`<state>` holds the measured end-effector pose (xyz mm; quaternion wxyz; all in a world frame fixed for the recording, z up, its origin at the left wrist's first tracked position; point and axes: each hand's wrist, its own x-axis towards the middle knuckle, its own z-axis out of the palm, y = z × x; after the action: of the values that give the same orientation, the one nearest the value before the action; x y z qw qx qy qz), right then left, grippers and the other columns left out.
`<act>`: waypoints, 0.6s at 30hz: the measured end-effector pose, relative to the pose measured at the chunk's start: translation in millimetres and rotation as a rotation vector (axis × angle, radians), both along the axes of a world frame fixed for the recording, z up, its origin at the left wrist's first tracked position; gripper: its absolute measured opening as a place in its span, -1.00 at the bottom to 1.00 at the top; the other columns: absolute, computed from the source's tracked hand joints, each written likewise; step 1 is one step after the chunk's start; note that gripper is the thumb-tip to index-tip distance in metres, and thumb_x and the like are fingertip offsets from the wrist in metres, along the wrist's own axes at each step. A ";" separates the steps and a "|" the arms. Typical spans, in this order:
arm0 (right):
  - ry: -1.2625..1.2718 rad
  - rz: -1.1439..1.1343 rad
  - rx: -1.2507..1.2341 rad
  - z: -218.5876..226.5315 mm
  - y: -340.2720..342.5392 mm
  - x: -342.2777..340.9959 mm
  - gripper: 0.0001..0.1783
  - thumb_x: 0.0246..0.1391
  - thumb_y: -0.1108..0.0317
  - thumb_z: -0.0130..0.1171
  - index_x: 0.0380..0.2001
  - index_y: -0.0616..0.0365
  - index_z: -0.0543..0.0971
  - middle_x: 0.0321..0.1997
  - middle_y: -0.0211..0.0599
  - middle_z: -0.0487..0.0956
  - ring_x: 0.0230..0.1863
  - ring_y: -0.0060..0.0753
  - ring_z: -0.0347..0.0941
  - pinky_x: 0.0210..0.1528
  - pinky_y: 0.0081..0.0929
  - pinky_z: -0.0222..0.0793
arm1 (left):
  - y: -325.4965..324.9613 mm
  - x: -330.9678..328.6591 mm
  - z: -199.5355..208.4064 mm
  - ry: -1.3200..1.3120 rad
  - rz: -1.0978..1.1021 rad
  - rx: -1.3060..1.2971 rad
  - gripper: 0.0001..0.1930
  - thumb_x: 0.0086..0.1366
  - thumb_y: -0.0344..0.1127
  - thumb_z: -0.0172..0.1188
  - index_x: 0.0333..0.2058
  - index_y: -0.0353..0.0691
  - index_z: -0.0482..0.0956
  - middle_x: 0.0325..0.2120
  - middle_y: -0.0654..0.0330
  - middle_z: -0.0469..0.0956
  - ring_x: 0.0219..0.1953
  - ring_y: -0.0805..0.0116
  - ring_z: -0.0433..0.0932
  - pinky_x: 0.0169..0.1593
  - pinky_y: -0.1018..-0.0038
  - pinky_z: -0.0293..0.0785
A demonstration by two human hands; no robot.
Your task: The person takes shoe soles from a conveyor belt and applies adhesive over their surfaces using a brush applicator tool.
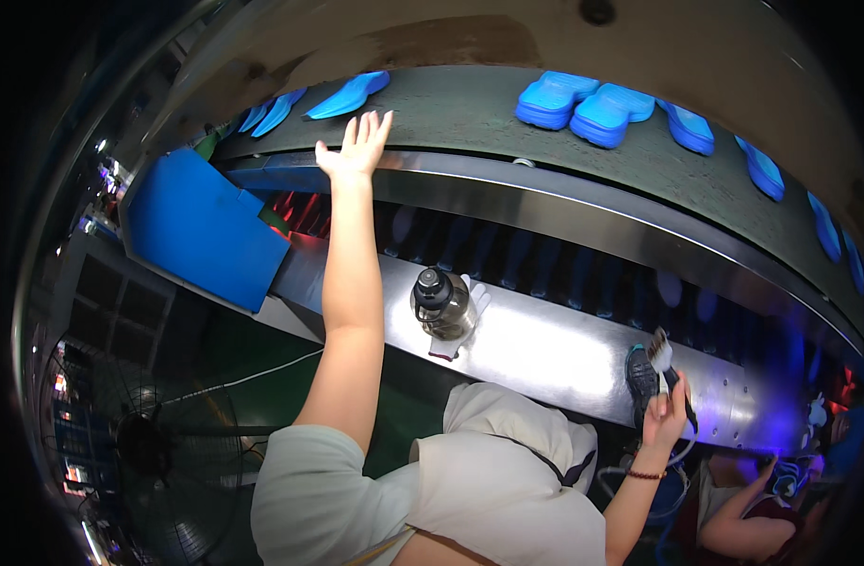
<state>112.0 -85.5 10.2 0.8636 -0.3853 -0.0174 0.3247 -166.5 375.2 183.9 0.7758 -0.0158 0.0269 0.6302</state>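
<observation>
My left hand (355, 151) reaches up to the conveyor belt's near edge. Its fingers are spread and nothing is in them. Just beyond the fingertips lies a blue shoe sole (351, 94), apart from the hand as far as I can tell. Low at the right, my right hand (666, 415) is closed around a brush (660, 353) with pale bristles pointing up. Beside the brush a dark shoe-shaped piece (639, 382) with a teal edge rests on the metal ledge; whether my right hand touches it cannot be made out.
More blue soles (609, 113) lie along the belt (451, 108). On the metal ledge (545, 349) stands a dark-capped bottle (441, 307), with a white glove (476, 300) by it. A blue panel (201, 231) and a fan (149, 443) are at left. Another person's arm (753, 533) shows at lower right.
</observation>
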 end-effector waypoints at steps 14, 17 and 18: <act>0.185 -0.161 -0.113 -32.6 -42.7 -12.6 -0.76 0.09 0.33 -0.04 -0.21 0.22 0.42 -0.47 -0.44 0.46 -0.77 -0.72 0.10 -0.78 -0.78 0.01 | -8.6 202.9 43.4 2.072 -0.204 1.188 -0.16 -0.11 0.23 0.19 0.00 -0.34 0.31 -0.04 -0.02 0.35 0.02 0.21 0.31 0.02 0.39 0.23; 0.240 -0.215 -0.105 -27.7 -46.3 -16.7 -0.78 0.09 0.34 -0.03 -0.22 0.20 0.43 -0.47 -0.45 0.47 -0.77 -0.72 0.11 -0.78 -0.78 0.01 | 43.8 228.6 14.8 2.349 -0.561 0.872 -0.07 -0.26 0.35 0.24 -0.05 -0.31 0.37 -0.06 0.08 0.38 -0.01 0.32 0.32 -0.05 0.44 0.26; 0.280 -0.246 -0.112 -26.8 -46.2 -18.7 -0.78 0.09 0.34 -0.04 -0.21 0.21 0.43 -0.56 -0.49 0.40 -0.77 -0.72 0.12 -0.78 -0.77 0.00 | 75.1 232.7 -0.4 2.407 -0.545 0.680 -0.08 -0.30 0.36 0.26 -0.07 -0.29 0.41 -0.06 0.13 0.39 -0.01 0.35 0.32 -0.07 0.47 0.25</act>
<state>93.3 -131.7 -16.6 0.8680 -0.3829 0.1682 0.2677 66.2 450.3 183.5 0.3306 0.7662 0.5494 0.0435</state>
